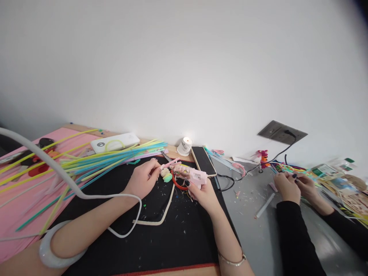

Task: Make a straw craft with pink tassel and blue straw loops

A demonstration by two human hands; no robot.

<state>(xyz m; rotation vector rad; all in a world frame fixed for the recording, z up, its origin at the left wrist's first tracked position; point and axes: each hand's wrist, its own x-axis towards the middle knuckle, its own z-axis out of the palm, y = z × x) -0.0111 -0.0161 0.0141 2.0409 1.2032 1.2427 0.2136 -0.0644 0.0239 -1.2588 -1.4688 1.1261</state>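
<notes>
My right hand [202,191] is wrapped round a pink glue gun [198,177], its front end pointing left. The fingers of my left hand [145,177] are pinched on a pink pipe cleaner [171,163] close to the gun's front end. Just below the pinch is a small cream and green fuzzy piece [166,175]; whether my fingers touch it I cannot tell. A red ring [178,186] shows under the gun. Beneath both hands lies a black mat [184,241] with a bent cream strip [163,216] on it.
A white cable [71,184] arcs over my left forearm. Bundled coloured pipe cleaners [106,163] and a white power bank [115,142] lie left. A paper cup [184,146] and a phone [203,161] stand near the wall. At right, a co-worker's hands [290,188] work over a grey table [247,214].
</notes>
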